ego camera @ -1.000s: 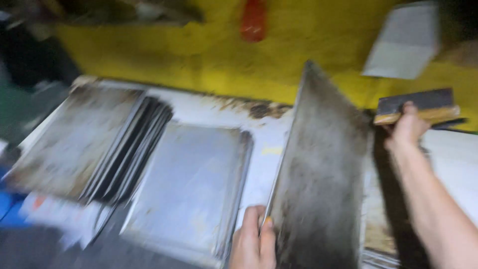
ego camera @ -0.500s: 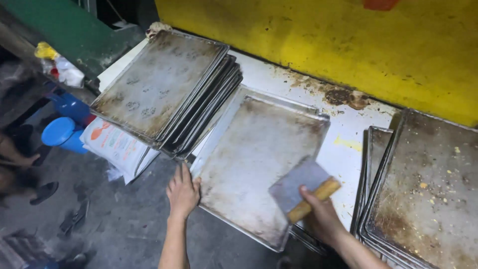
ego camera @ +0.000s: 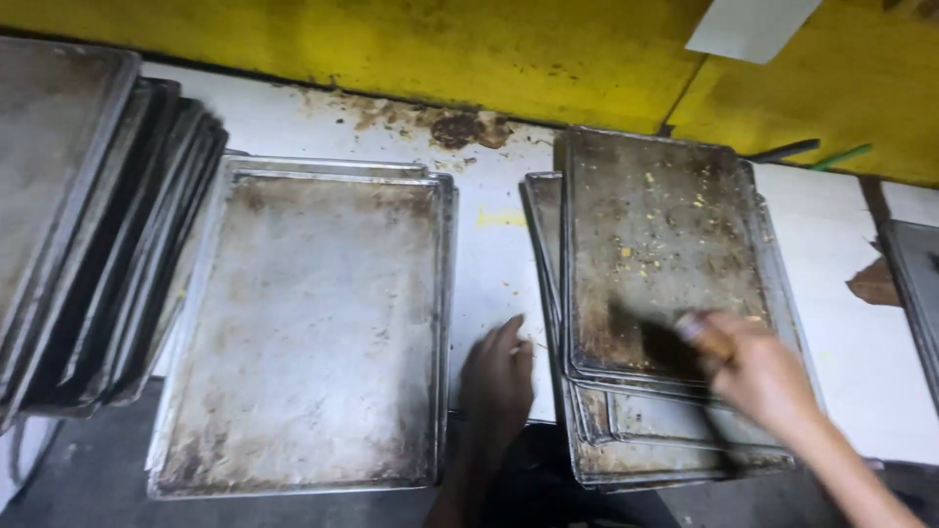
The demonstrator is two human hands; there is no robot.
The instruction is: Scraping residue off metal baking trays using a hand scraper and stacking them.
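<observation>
Our right hand (ego camera: pixel 758 376) is clenched on a blurred scraper (ego camera: pixel 650 342) at lower right, blade on the top crumbed tray (ego camera: pixel 665 244). Our left hand (ego camera: pixel 497 376), open, rests on the table (ego camera: pixel 489 264) at lower centre. We judge the skewed stack could slide off the table's edge under a hard push.

The grey rectangular metal baking tray (ego camera: pixel 303 323) looks dull and stained; the crumb-strewn dark metal tray (ego camera: pixel 660 244) looks rough, greasy, matt.

A stained white table (ego camera: pixel 494 264) carries three stacks of grimy baking trays (ego camera: pixel 313 323).
</observation>
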